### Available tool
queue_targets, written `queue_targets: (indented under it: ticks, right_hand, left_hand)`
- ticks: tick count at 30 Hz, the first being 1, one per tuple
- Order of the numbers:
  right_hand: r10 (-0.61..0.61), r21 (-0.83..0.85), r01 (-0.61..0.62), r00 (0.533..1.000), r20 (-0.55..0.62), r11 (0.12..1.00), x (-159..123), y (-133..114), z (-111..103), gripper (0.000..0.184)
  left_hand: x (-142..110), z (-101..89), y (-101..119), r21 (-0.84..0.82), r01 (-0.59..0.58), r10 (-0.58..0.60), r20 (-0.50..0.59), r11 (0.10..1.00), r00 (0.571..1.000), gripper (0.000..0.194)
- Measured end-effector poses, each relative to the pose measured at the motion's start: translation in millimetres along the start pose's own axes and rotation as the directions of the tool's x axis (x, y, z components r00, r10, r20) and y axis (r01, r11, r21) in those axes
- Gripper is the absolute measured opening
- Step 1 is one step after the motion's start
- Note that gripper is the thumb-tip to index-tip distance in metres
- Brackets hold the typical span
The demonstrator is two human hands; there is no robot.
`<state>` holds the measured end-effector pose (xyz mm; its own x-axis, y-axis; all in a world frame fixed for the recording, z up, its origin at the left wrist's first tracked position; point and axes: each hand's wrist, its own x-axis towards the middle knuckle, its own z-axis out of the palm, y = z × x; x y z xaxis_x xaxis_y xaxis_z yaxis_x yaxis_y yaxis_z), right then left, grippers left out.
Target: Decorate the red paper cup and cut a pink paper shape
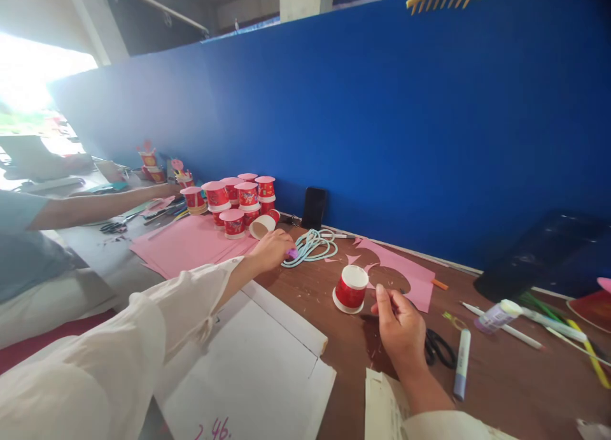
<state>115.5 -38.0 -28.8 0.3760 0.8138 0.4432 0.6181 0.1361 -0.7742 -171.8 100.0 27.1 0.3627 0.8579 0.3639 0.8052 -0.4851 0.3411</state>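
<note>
One co-worker's forearm (pixel 95 209) stretches in from the far left, beside pink paper sheets (pixel 165 246) and a cluster of red paper cups (pixel 248 197), stacked in tiers and topped with pink discs (pixel 216 186). One more cup (pixel 262 227) lies tipped at the cluster's right, its open mouth toward the person.

Next comes the person's left hand (pixel 272 252), palm down, fingers bent over a small purple object (pixel 292 253). Most of that object is hidden, so I cannot tell what it is or whether it is firmly pinched. A pale blue looped cord (pixel 312 248) lies just right of these fingertips, with a black smartphone (pixel 315 207) propped against the blue partition (pixel 405 128) behind.

Farther right, an inverted paper cup (pixel 351 291) stands alone on the brown tabletop (pixel 305 290), its long axis upright. White base up, it has a red body and a white rim flaring at the bottom. It sits just left of the right hand (pixel 400 328), far nearer to it than to the left. That hand is loosely curled, nothing visible in it; I cannot tell whether thumb and finger meet. Beyond lies a pink sheet with round cutouts (pixel 424 277); black-handled scissors (pixel 449 344) and a marker (pixel 462 363) rest to the right.
</note>
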Motion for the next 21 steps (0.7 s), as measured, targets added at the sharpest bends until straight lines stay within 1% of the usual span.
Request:
queue_targets:
  ticks: [1,2,4,6,8,9,11,12,16,18,21]
  right_hand:
    - [0.002,-0.002,-0.002,1.0,0.0,1.0,0,1,0,0.052]
    - [0.006,-0.003,-0.006,1.0,0.002,1.0,0,1,0,0.052]
    - [0.017,-0.005,-0.017,1.0,0.002,1.0,0,2,-1,0.052]
    - [0.046,0.001,-0.046,0.999,0.002,0.999,0,3,-2,0.052]
    - [0.097,0.013,-0.097,0.995,-0.003,0.995,1,3,-4,0.053]
    - [0.127,0.017,-0.127,0.992,-0.009,0.992,2,3,-4,0.054]
    - [0.176,0.026,-0.175,0.984,-0.028,0.984,3,3,-6,0.057]
    - [0.189,0.03,-0.188,0.981,-0.037,0.982,4,3,-6,0.057]
    - [0.191,0.024,-0.19,0.981,-0.045,0.981,4,3,-8,0.06]
    - [0.197,0.015,-0.196,0.98,-0.042,0.98,3,4,-8,0.06]
    - [0.205,0.013,-0.205,0.978,-0.043,0.979,3,5,-6,0.058]
  left_hand:
    - [-4,0.7,1,-0.01,-0.045,0.045,0.03,0.999,0.999,0.016]
    - [-8,1.6,4,-0.031,-0.049,0.05,0.018,0.998,0.999,0.021]
    - [-19,3.9,12,-0.105,-0.003,-0.001,-0.032,0.995,0.999,0.028]
    - [-30,5.5,25,-0.2,0.013,-0.026,-0.064,0.98,0.998,0.029]
    - [-38,5.0,39,-0.316,0.055,-0.079,-0.064,0.947,0.995,0.026]
    - [-40,3.8,46,-0.393,0.103,-0.137,-0.059,0.914,0.989,0.026]
    - [-40,0.0,57,-0.553,0.198,-0.252,-0.023,0.81,0.968,0.032]
    - [-39,-2.2,62,-0.611,0.224,-0.289,-0.008,0.76,0.957,0.032]
    - [-34,-5.3,80,-0.783,0.276,-0.385,0.05,0.558,0.921,0.036]
    - [-33,0.2,88,-0.842,0.288,-0.435,0.071,0.457,0.898,0.035]
    - [-30,15.4,104,-0.931,0.256,-0.556,0.072,0.261,0.828,0.029]
